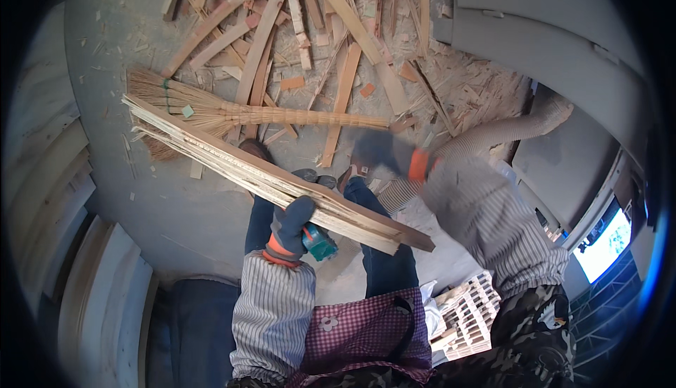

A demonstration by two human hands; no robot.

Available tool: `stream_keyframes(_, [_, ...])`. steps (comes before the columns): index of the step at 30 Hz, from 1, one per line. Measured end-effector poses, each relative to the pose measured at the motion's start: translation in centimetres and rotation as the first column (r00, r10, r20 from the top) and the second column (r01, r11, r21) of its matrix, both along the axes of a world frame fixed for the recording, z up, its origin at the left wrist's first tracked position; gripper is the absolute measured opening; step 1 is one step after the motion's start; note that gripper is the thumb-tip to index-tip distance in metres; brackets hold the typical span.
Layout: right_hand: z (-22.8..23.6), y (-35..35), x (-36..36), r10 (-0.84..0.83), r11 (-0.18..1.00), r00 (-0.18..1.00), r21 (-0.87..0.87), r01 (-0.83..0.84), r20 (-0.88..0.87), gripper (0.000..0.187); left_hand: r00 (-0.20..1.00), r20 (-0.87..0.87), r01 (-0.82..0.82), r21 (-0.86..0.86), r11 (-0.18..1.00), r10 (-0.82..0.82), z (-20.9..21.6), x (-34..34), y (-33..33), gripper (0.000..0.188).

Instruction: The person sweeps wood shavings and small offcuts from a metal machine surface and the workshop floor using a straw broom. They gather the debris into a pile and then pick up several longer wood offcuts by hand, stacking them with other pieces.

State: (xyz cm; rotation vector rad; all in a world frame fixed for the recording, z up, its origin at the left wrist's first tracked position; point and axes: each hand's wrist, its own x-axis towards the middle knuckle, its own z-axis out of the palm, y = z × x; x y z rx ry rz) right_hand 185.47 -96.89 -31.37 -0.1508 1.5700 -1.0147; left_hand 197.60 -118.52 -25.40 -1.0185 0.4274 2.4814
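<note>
A bundle of long, thin wooden strips [225, 161] with rough, splintered edges slants across in front of my legs. My left hand [290, 224], in a dark glove with an orange cuff, is closed around its lower side. Against that hand's palm side is a small teal object [320, 243]; its kind is not clear. My right hand [377, 152], in a similar glove, reaches forward past the bundle and is smeared by motion. It is nearest to the handle end of a straw broom [282, 115] lying on the floor. Whether its fingers hold anything is hidden by blur.
Wood offcuts [260, 43] and chips litter the floor ahead. A ribbed hose [507, 133] runs from the right near a grey machine [549, 32]. Boards [105, 282] stand along the left. A pale lattice-like stack [470, 317] sits by my right side, with a lit screen [603, 245] beyond.
</note>
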Motion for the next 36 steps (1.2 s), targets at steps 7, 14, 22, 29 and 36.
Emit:
stream_keyframes(7, [-13.9,3.8,-11.1,0.398,0.572,0.743,0.779,0.258,-0.539,0.065,0.901,0.154,0.403,-0.638,0.656,-0.405,0.8,-3.3,0.5,0.033])
stream_keyframes(14, [-15.9,0.2,-10.3,0.238,0.574,0.892,0.796,0.190,-0.384,0.056,0.809,0.441,0.579,-0.490,0.651,-0.388,3.4,-6.1,-0.8,0.032])
stream_keyframes(22, [-12.0,0.8,0.2,0.279,0.507,0.960,0.850,-0.146,-0.001,0.071,0.848,0.477,0.489,-0.538,0.687,-0.230,3.2,-6.3,-0.9,0.023])
stream_keyframes(29, [-15.4,-3.1,1.9,-0.115,0.457,0.968,0.853,0.251,-0.223,0.064,0.835,0.308,0.508,-0.751,0.423,-0.455,3.0,-6.3,-0.7,0.025])
stream_keyframes(36, [-13.2,-4.0,0.8,-0.108,0.458,0.955,0.839,0.293,-0.275,0.056,0.850,0.368,0.526,-0.626,0.576,-0.376,2.3,-6.2,0.7,0.024])
